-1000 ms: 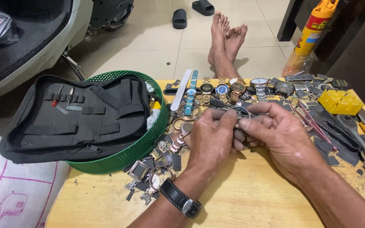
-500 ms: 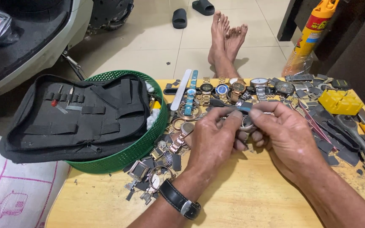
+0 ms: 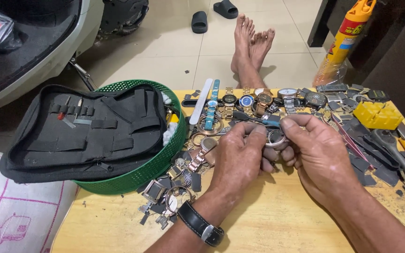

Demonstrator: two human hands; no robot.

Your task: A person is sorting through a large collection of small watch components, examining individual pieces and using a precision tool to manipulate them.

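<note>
Both hands meet above the middle of a yellow wooden table [image 3: 268, 220]. My left hand [image 3: 237, 159], a black-strapped watch on its wrist, pinches the left side of a small round metal watch case [image 3: 275, 137]. My right hand [image 3: 315, 150] grips the same case from the right with thumb and fingers. A blue-handled small tool [image 3: 258, 119] shows just above the fingers; who holds it I cannot tell. Behind the hands lies a row of wristwatches [image 3: 263, 99].
A green round basket [image 3: 158, 161] at the table's left holds an open black tool pouch [image 3: 85, 129]. Loose watch parts [image 3: 169, 187] litter the left front. Yellow box [image 3: 378, 115], pliers and dark straps lie right. Bare feet [image 3: 251, 40], a scooter, sandals and a spray can are beyond.
The hands have shifted slightly upward and turned the watch case between the fingers; the blue tool now shows above them. Everything else on the table stays put.
</note>
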